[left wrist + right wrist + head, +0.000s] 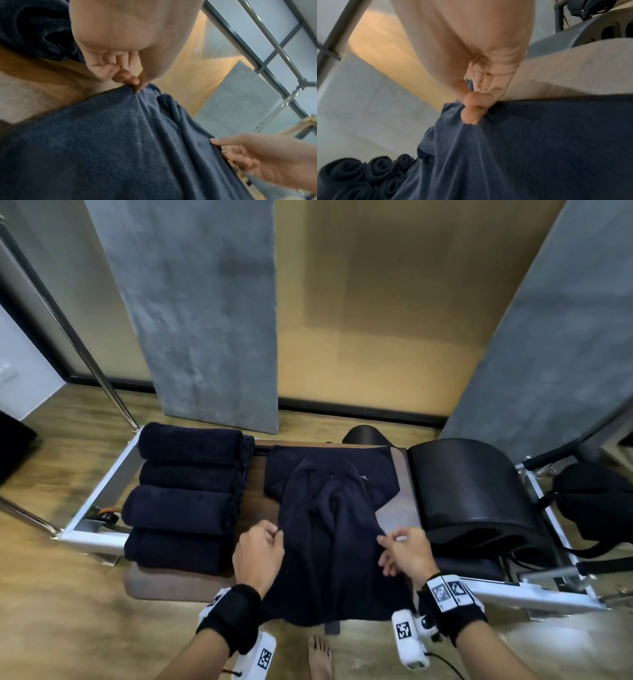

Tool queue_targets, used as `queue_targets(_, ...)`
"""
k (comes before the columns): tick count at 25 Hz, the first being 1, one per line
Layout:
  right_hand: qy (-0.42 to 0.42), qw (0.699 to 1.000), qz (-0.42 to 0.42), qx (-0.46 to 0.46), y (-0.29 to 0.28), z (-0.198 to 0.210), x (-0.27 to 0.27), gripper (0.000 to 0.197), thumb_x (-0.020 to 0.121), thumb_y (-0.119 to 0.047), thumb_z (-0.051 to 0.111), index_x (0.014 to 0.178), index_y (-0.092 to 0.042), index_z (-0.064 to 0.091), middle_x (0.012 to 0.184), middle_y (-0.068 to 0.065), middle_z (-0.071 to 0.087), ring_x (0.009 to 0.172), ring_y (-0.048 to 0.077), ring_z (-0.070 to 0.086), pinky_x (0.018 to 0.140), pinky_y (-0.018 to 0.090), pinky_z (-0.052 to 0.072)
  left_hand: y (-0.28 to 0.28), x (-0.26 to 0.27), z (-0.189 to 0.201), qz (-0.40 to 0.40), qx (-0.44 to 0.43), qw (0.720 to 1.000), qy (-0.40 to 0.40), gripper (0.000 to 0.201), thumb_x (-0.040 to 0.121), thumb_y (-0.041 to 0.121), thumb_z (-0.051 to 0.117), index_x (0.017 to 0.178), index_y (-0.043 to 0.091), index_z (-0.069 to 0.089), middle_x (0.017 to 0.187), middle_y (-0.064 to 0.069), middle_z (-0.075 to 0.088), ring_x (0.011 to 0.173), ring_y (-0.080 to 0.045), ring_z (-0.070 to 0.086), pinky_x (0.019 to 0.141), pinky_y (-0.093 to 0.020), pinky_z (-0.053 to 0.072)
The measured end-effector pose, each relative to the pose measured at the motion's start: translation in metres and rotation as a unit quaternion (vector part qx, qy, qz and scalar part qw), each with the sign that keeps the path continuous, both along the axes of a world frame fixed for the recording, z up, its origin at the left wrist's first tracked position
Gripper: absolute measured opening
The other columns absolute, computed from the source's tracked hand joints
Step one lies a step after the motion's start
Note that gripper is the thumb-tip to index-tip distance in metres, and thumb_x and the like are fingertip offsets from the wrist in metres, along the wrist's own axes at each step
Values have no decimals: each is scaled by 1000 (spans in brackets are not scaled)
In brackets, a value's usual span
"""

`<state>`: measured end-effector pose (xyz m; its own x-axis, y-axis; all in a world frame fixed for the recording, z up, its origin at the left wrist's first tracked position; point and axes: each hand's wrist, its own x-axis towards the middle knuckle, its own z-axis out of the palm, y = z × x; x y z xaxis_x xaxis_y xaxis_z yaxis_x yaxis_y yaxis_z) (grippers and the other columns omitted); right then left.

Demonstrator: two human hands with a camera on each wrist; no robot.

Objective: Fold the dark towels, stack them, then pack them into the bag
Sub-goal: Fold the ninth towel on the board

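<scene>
A dark navy towel (329, 529) lies rumpled down the middle of the brown padded bench (164, 583), its near end hanging over the front edge. My left hand (270, 537) pinches its left edge between thumb and fingertips (132, 81). My right hand (390, 539) pinches the right edge (471, 115). The towel (120, 142) is bunched into folds between the two grips. Several rolled dark towels (185, 494) lie in a row on the bench's left side, also seen end-on as rolled towels (359, 175). A black bag (596, 501) hangs at the far right.
A black arched barrel (479, 494) stands on the bench right of the towel. Metal frame rails (99, 494) border the bench on both sides. Grey panels (205, 313) lean against the wall behind. A bare foot (320, 659) stands on the wooden floor below.
</scene>
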<state>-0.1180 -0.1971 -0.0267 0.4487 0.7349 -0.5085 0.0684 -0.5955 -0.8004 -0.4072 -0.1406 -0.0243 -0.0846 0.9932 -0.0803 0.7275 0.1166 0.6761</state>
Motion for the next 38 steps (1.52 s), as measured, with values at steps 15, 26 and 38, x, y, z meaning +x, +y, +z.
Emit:
queue_targets(15, -330, 917, 198, 108, -87, 3, -8, 26, 80, -12, 87, 104, -13, 76, 110, -2, 62, 108, 16, 58, 99, 23, 42, -63, -29, -15, -297, -5, 954, 50, 59, 87, 50, 82, 132, 28, 52, 164, 14, 34, 147, -10, 40, 118, -34, 37)
queue_targets(26, -359, 883, 275, 128, -112, -11, 1, 49, 77, -31, 91, 121, -21, 71, 120, -15, 50, 113, 5, 52, 99, 20, 41, -65, -61, -7, -228, 52, 970, -67, 27, 95, 0, 72, 87, 26, 67, 114, 11, 75, 113, -6, 69, 100, -35, 53)
queue_targets(38, -289, 919, 101, 251, -36, 45, 49, 20, 95, -2, 68, 96, -22, 73, 84, -5, 73, 78, 15, 68, 73, 27, 55, 23, -11, 45, -45, 151, 957, -245, 19, 99, 9, 71, 95, 27, 74, 88, 16, 73, 87, -5, 68, 73, -9, 47)
